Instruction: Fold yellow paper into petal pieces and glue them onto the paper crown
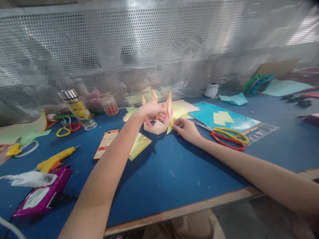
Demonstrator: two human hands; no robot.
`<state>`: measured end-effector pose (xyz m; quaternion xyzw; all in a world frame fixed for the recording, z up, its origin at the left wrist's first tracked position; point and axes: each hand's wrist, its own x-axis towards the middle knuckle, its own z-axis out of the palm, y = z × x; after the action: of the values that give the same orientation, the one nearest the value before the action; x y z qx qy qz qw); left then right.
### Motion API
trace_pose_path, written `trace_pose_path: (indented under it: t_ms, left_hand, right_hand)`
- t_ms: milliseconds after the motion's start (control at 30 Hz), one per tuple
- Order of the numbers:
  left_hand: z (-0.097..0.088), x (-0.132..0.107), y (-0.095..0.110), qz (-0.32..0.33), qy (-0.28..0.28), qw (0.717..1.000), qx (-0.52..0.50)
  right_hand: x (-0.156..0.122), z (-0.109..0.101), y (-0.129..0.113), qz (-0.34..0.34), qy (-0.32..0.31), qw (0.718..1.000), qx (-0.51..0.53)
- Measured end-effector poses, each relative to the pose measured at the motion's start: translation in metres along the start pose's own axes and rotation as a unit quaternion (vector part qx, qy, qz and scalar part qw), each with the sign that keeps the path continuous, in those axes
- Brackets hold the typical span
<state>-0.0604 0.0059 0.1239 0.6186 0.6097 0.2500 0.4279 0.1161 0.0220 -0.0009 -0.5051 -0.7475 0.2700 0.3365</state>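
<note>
Creasing looks like the main danger for the peach-and-pink folded-paper ring with tall pointed tips (pixel 156 127), which appears to rest on the blue counter (pixel 159 179), straight ahead of you. Your left hand (pixel 155 111) reaches over the ring from the left, fingers curled inward beside its tallest point; whether they pinch the paper or merely lean on it cannot be told, as the contact is blurred and partly hidden. Your right hand (pixel 186 129) is narrow, thumb and fingertips pinching a small yellow paper strip (pixel 170 127) at the ring's right side. Whether that strip is attached is unclear, so if it is loose, a sideways tug could peel it away or set it crooked. Press too hard with either hand and the thin paper wall would probably buckle. Watch the large scissors with red and yellow handles (pixel 214 132) too: their metal blades point leftward just beyond your right hand, so a careless sweep could bump them or nick you. Your left forearm partly hides the black-edged phone (pixel 106 145) and the pale yellow paper sheets (pixel 139 146), and lowering it might drag them. Farther left lies a yellow glue gun (pixel 56 159); whether it is hot cannot be seen, but brushing its metal nozzle would be a needless risk.
</note>
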Motion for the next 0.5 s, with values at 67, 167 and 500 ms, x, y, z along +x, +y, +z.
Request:
trace_pose_path:
  t_ms: [67,167,500]
  left_hand:
    - [-0.001,-0.005,0.003,0.011,-0.002,1.000,0.010]
    - [-0.003,-0.008,0.004,0.024,-0.009,0.999,0.024]
    - [-0.010,-0.018,0.007,0.064,-0.041,0.996,0.053]
  right_hand:
    - [0.000,0.000,0.000,0.001,-0.002,1.000,0.002]
    - [0.001,0.000,0.000,0.010,-0.006,1.000,0.004]
    - [0.001,0.001,0.001,0.012,-0.009,1.000,0.010]
